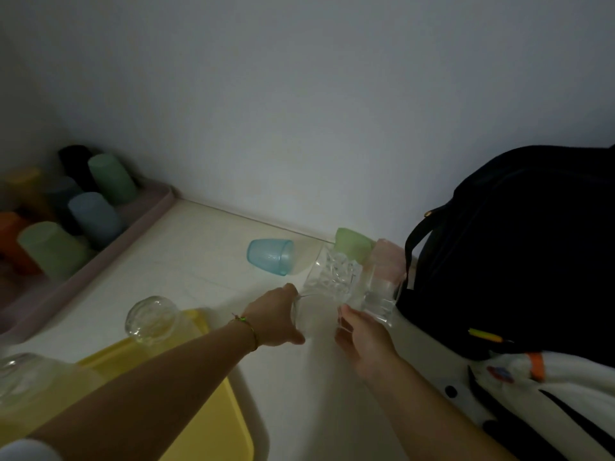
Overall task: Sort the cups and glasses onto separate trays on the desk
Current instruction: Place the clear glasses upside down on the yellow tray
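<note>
1. While both arms reach over the white counter (pixel 206 247), I see the left hand (pixel 278 319) gripping the near end of a cut-pattern glass (pixel 332 277), fingers curled round it.
2. Right hand (pixel 364 341) also has a grip: fingers curled on the near end of a plain glass (pixel 377 296).
3. Both glasses tilt away from me, side by side and touching, approx mid-counter, just beside a black bag (pixel 519 247). Can't tell if their far ends rest on the counter.
4. Behind them, by the wall, a loose green cup (pixel 352 244) and a pink cup (pixel 389 257) lie on their sides, touching each other. The pink one is right by the bag strap.
5. Blue cup (pixel 271 256) lies on its side, left of the cut-pattern glass and near it.
6. Yellow tray (pixel 213 427) sits bottom-left, partly under the left forearm. Two clear glasses stand mouth-down on it: round glass (pixel 153 319) at the far corner, blurred glass (pixel 23 380) at the left edge of view.
7. Pink tray (pixel 100 264) sits far left against the wall w/ upturned cups (pixel 93 217): black, green x2, blue-grey, yellow, orange. Dim light, so the exact count is unclear.
8. Misc: thin bracelet (pixel 248 331) on the left wrist, white cloth w/ black stripes (pixel 549 394) bottom-right, and a yellow pen (pixel 486 336) where bag meets cloth.
</note>
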